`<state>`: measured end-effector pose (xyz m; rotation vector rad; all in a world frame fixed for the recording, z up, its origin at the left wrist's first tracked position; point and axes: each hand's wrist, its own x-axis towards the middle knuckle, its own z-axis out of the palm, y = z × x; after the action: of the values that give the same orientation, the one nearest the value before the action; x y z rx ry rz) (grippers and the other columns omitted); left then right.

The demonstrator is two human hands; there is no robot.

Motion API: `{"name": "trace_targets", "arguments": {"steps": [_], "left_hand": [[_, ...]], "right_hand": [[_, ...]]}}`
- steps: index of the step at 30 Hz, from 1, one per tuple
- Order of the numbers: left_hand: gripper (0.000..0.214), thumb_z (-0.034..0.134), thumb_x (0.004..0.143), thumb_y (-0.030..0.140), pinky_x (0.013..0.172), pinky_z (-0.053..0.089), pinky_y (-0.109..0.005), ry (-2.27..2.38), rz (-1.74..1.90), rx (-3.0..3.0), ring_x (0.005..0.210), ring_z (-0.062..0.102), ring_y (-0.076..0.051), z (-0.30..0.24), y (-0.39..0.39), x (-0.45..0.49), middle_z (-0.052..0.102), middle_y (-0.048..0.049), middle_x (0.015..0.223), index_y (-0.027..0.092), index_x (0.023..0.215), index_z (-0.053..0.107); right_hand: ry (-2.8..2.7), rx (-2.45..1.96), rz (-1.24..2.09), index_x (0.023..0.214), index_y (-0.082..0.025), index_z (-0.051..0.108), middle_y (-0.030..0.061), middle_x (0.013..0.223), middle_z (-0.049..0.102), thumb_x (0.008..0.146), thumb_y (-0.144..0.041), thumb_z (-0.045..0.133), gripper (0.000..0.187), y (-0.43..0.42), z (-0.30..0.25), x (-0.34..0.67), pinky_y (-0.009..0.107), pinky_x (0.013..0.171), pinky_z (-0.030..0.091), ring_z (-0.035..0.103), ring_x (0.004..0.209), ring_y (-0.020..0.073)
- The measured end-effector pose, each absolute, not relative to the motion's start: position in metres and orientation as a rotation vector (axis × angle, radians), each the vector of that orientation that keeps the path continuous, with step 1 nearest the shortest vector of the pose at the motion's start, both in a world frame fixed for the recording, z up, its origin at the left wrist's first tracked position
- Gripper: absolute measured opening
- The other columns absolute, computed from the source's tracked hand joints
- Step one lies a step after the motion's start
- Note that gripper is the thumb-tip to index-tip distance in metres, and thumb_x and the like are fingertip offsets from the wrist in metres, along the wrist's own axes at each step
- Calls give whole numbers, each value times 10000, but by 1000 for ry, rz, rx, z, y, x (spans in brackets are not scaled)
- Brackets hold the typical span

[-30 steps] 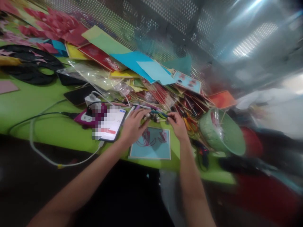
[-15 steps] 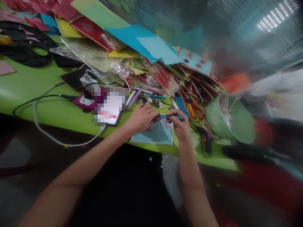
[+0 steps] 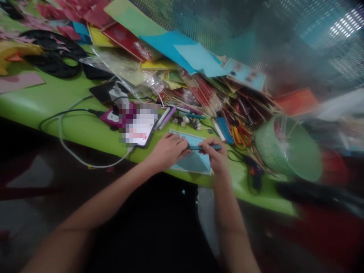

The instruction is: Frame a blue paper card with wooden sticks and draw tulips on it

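Observation:
A blue marker pen [image 3: 195, 148] lies level between my two hands, above a light blue card [image 3: 196, 166]. My right hand [image 3: 215, 152] pinches its barrel between thumb and fingers. My left hand [image 3: 170, 150] is closed around the pen's other end, which the fingers hide. Pale edging and some reddish drawn lines show on the card, though my hands cover much of it. The card rests near the front edge of the green table [image 3: 108, 142].
Left of my hands a phone [image 3: 142, 127] is plugged into a white cable beside a purple power block [image 3: 110, 118]. Markers [image 3: 167, 116], orange-handled scissors [image 3: 238, 137], a glue gun [image 3: 256, 173] and a green basket [image 3: 301, 148] stand around. Coloured paper [image 3: 182, 49] is piled behind.
The view has shifted slightly, so the table's things sit further right. The card's upper part shows more, while its red drawing is more covered. Both hands still hold the marker pen.

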<state>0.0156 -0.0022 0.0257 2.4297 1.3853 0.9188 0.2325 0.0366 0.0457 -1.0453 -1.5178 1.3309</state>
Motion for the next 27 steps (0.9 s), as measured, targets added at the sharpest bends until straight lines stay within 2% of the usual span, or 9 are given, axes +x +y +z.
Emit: {"name": "trace_targets", "arguments": {"steps": [6, 9, 11, 15, 19, 22, 27], "left_hand": [[373, 511, 1083, 474, 871, 437, -399, 1369, 974, 2387, 868, 638, -250, 26, -4, 24, 711, -45, 832, 224, 844, 650], [264, 630, 1026, 481, 877, 446, -384, 1405, 1002, 2330, 895, 660, -246, 29, -7, 20, 741, -31, 878, 244, 933, 703], [224, 653, 1013, 462, 883, 453, -396, 1504, 1009, 2275, 930, 670, -264, 31, -7, 12, 763, -42, 921, 253, 1031, 731], [258, 546, 1051, 362, 910, 457, -474, 1852, 970, 2118, 1059, 658, -345, 36, 5, -11, 775, -141, 1079, 204, 1116, 738], [268, 568, 1009, 317, 961, 464, -518, 2002, 817, 2064, 1137, 656, -387, 41, 28, -22, 765, -172, 1140, 195, 1173, 740], [331, 502, 1025, 311, 973, 469, -550, 2045, 700, 2062, 1168, 663, -413, 45, 42, -22, 747, -213, 1197, 172, 1223, 728], [338, 445, 1020, 260, 985, 468, -572, 2118, 567, 2008, 1152, 679, -419, 44, 55, -16, 747, -232, 1182, 165, 1172, 732]], "right_hand": [[-1469, -973, 1310, 798, -232, 801, 39, 720, 725, 887, -661, 673, 456, 35, 39, 235, 320, 552, 486, 640, 596, 181], [-1429, -1013, 1268, 750, -234, 770, 21, 693, 697, 860, -588, 713, 376, 37, 42, 236, 290, 513, 445, 588, 557, 156], [-1390, -1064, 1195, 740, -232, 753, 13, 704, 690, 848, -539, 723, 326, 44, 47, 239, 277, 519, 437, 567, 563, 144], [-1453, -1165, 904, 871, -228, 778, 10, 828, 724, 849, -420, 739, 198, 73, 64, 252, 295, 684, 508, 622, 717, 161], [-1726, -1263, 555, 970, -207, 796, 46, 985, 782, 872, -333, 716, 179, 112, 69, 264, 373, 917, 534, 692, 935, 224], [-1922, -1249, 404, 990, -211, 805, 65, 1023, 804, 895, -294, 674, 182, 136, 59, 270, 400, 970, 531, 714, 998, 253], [-2171, -1335, 240, 1046, -221, 815, 99, 1124, 804, 920, -208, 630, 225, 149, 33, 277, 456, 1051, 502, 700, 1092, 288]]}}
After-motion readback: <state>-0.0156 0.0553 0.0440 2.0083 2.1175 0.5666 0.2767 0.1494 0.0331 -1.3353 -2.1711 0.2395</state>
